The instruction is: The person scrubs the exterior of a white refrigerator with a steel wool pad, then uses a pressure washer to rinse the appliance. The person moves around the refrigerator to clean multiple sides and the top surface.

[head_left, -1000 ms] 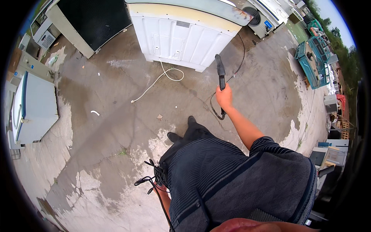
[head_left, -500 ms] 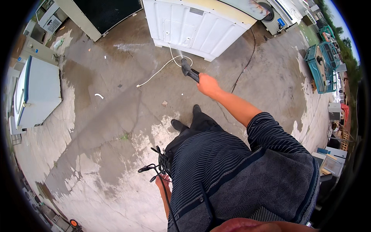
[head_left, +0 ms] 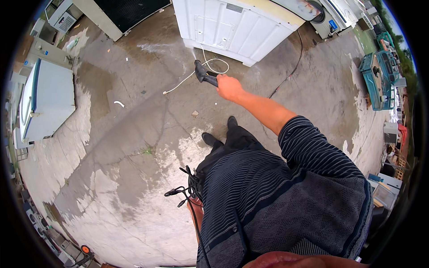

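My right hand (head_left: 229, 88) is closed round the grip of a black spray gun (head_left: 202, 74), held out at arm's length over the wet concrete. A faint pale jet leaves its nozzle toward the foot of a large white appliance (head_left: 214, 33) with a ribbed panel. Under the gun a white cord (head_left: 178, 85) lies looped on the ground, running from the appliance. My left hand (head_left: 195, 204) hangs low beside my waist, largely hidden behind a bundle of black cables (head_left: 193, 185) with plug ends; its fingers cannot be made out.
A dark hose (head_left: 290, 73) runs along the ground to the right. At left stands a white chest-like appliance (head_left: 53, 96); a unit with a black grille (head_left: 129, 18) is at the back. A teal machine (head_left: 373, 80) and other old appliances line the right edge. Small debris dots the concrete.
My right hand has swung the spray gun leftward and slightly up, and its nozzle now points more to the left. The view has shifted slightly. My left hand shows less behind the cables.
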`<control>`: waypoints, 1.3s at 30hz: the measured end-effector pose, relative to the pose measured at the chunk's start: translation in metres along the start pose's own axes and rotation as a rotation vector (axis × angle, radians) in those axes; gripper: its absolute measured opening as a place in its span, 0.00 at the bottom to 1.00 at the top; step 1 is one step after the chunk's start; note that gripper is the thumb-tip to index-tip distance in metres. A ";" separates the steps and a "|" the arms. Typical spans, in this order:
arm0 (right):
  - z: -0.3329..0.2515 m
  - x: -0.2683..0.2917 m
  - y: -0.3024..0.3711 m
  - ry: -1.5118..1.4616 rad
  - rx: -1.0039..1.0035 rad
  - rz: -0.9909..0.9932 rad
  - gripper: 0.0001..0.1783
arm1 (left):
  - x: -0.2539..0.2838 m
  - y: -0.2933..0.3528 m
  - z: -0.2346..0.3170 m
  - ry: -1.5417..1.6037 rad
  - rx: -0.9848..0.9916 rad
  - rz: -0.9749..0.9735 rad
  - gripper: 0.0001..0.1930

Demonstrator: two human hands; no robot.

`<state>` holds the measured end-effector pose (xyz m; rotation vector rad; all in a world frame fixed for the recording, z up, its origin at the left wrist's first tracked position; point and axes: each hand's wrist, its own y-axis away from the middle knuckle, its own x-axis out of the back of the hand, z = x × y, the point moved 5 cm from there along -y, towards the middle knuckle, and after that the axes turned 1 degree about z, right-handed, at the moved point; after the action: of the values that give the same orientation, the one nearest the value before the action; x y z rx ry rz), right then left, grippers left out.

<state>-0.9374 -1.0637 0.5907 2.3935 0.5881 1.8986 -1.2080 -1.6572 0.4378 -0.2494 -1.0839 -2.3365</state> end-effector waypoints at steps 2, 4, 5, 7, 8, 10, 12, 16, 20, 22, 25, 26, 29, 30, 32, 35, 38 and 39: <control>0.011 -0.009 0.002 -0.001 -0.045 -0.009 0.20 | 0.000 0.002 -0.006 0.030 0.054 -0.020 0.17; 0.037 -0.019 0.009 -0.004 -0.125 0.001 0.20 | -0.005 0.007 0.001 0.157 0.306 0.005 0.16; 0.055 -0.022 0.016 -0.007 -0.176 0.010 0.19 | -0.005 0.012 0.007 0.205 0.378 0.027 0.16; 0.089 -0.021 0.036 -0.012 -0.264 -0.001 0.19 | -0.006 0.012 0.006 0.081 0.310 -0.004 0.18; 0.109 -0.016 0.050 -0.018 -0.309 -0.013 0.18 | -0.007 0.010 0.006 0.054 0.308 -0.009 0.18; 0.143 -0.007 0.073 -0.026 -0.378 -0.026 0.17 | -0.008 0.004 0.003 0.011 0.279 -0.011 0.19; 0.179 0.001 0.098 -0.036 -0.452 -0.018 0.16 | -0.009 -0.004 0.005 0.002 0.270 -0.006 0.19; 0.235 0.018 0.135 -0.030 -0.552 0.074 0.17 | -0.021 -0.011 0.025 -0.013 0.277 0.013 0.18; 0.277 0.042 0.165 -0.090 -0.528 0.226 0.17 | -0.034 -0.028 0.042 -0.084 0.226 -0.027 0.18; 0.302 0.053 0.178 -0.148 -0.521 0.307 0.17 | -0.049 -0.035 0.053 -0.077 0.210 -0.046 0.18; 0.337 0.078 0.197 -0.241 -0.527 0.425 0.15 | -0.083 -0.035 0.093 -0.112 0.179 -0.108 0.14; 0.348 0.088 0.200 -0.251 -0.524 0.424 0.15 | -0.096 -0.030 0.109 -0.127 0.168 -0.140 0.12; 0.388 0.114 0.217 -0.266 -0.467 0.517 0.13 | -0.137 -0.019 0.138 -0.132 0.054 -0.230 0.11; 0.402 0.124 0.223 -0.266 -0.436 0.563 0.13 | -0.151 -0.018 0.146 -0.138 -0.017 -0.261 0.12; 0.436 0.144 0.233 -0.295 -0.463 0.527 0.13 | -0.180 -0.012 0.170 -0.323 -0.113 -0.318 0.12; 0.465 0.180 0.231 -0.327 -0.466 0.394 0.14 | -0.218 0.006 0.197 -0.804 -0.245 -0.382 0.10; 0.489 0.220 0.233 -0.324 -0.433 0.372 0.13 | -0.245 -0.002 0.206 -1.308 -0.775 -0.394 0.11; 0.497 0.233 0.237 -0.310 -0.418 0.385 0.12 | -0.251 0.001 0.213 -1.232 -0.865 -0.376 0.12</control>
<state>-0.3610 -1.1083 0.7418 2.5485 -0.2804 1.4999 -1.0107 -1.3973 0.4824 -2.1461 -0.4241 -2.8211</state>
